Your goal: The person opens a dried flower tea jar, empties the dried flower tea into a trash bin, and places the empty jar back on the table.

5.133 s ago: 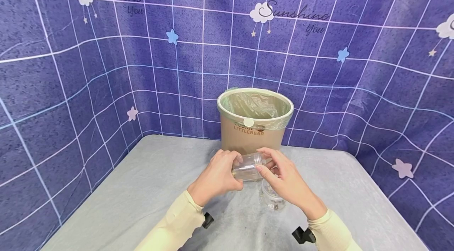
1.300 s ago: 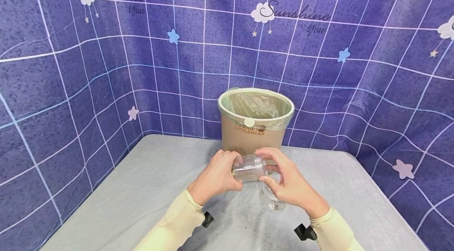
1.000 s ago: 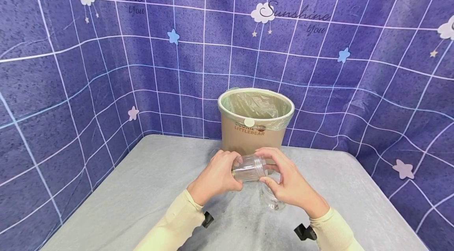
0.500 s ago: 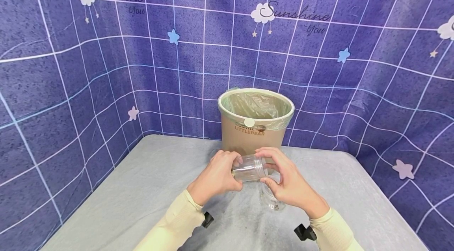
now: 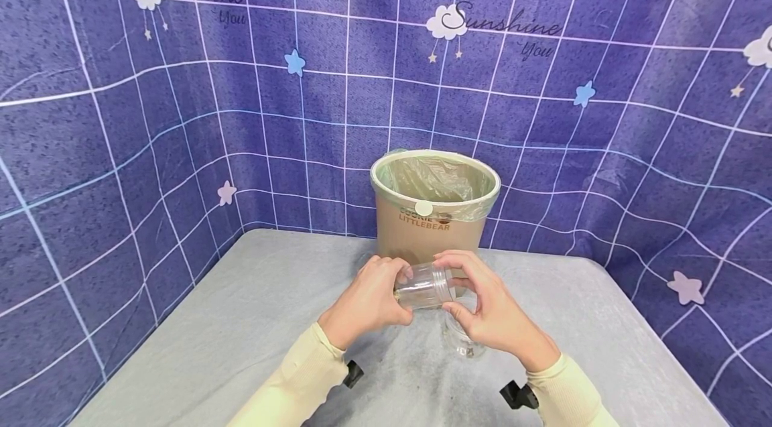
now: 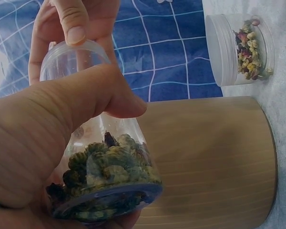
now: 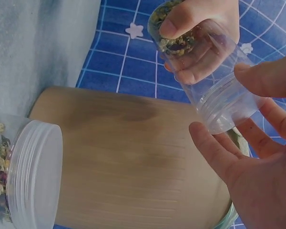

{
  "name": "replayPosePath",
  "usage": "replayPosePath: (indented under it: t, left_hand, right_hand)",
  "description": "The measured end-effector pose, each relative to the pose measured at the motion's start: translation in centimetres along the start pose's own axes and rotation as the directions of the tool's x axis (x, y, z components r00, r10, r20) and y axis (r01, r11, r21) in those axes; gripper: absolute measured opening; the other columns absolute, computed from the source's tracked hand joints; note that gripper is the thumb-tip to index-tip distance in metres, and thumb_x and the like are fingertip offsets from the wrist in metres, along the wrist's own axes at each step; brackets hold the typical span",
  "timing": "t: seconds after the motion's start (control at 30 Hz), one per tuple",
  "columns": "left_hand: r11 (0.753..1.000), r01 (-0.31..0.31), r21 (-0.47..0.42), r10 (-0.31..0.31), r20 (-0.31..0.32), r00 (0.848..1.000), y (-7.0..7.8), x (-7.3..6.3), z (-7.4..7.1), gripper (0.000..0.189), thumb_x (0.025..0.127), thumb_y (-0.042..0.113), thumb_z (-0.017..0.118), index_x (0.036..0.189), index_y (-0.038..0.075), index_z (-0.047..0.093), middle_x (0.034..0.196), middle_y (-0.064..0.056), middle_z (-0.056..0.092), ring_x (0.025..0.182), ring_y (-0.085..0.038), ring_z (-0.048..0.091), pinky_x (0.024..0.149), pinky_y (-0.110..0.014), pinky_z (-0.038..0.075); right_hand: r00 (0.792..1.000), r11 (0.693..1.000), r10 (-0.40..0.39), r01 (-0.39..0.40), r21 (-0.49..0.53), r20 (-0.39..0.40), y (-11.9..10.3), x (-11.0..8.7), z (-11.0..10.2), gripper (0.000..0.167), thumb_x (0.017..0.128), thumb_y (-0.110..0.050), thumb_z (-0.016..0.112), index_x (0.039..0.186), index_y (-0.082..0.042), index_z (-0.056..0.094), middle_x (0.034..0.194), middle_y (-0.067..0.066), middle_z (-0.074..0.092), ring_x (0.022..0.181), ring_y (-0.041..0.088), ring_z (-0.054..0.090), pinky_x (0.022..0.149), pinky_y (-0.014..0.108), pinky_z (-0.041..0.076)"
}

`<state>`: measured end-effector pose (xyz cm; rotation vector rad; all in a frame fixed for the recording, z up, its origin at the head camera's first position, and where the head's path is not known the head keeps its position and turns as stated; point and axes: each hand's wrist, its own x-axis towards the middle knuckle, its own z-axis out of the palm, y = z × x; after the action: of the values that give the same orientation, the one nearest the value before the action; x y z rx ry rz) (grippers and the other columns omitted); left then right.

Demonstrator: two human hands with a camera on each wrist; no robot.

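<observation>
A clear plastic jar (image 5: 425, 286) lies tilted on its side in the air, its threaded mouth pointing right. My left hand (image 5: 374, 289) grips it around the base end. Dried flower buds (image 6: 117, 162), greenish and yellow, are gathered in the bottom of this jar. At the other end, the thumb and fingers of my right hand (image 5: 491, 306) hold the ridged rim (image 7: 219, 107) from opposite sides. A second clear jar (image 5: 464, 343) stands upright on the table below my right hand. In the left wrist view it shows a whitish lid (image 6: 221, 50) and yellow and red dried flowers (image 6: 249, 52).
Behind both hands stands a beige trash bin (image 5: 431, 239) with a pale rim and a thin green liner bag. A grey cloth covers the table (image 5: 253, 320). Blue checked curtains (image 5: 338, 98) close off the back and sides.
Compared with about five seconds ago, my right thumb sits lower and the fingers are spread wider around the jar's rim. Over the last second nothing visibly moves.
</observation>
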<state>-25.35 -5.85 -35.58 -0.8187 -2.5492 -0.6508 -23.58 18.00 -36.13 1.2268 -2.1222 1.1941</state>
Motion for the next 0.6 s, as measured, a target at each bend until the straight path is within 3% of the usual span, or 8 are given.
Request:
replayPosePath:
  t: [0.33, 0.6]
  left_hand:
    - [1.000, 0.001, 0.000, -0.001, 0.007, 1.000, 0.05, -0.08, -0.04, 0.048, 0.056, 0.022, 0.087, 0.100, 0.015, 0.069, 0.086, 0.006, 0.063, 0.084, -0.017, 0.053, 0.077, -0.032, 0.047]
    - [1.000, 0.000, -0.003, 0.000, 0.006, 1.000, 0.14, -0.11, -0.05, 0.049, 0.056, 0.022, 0.088, 0.100, 0.014, 0.069, 0.086, 0.006, 0.062, 0.085, -0.017, 0.053, 0.079, -0.033, 0.047]
  right_hand:
    - [0.999, 0.998, -0.028, 0.027, -0.049, -0.030, 0.14, 0.10, 0.08, 0.062, 0.079, 0.004, 0.079, 0.136, -0.007, 0.057, 0.140, 0.010, 0.056, 0.125, 0.024, 0.057, 0.086, 0.034, 0.060]
    - [0.999, 0.997, 0.012, -0.016, -0.078, -0.047, -0.01, 0.15, 0.18, 0.061, 0.083, -0.004, 0.080, 0.139, -0.008, 0.056, 0.137, 0.004, 0.057, 0.122, 0.021, 0.059, 0.085, 0.033, 0.060]
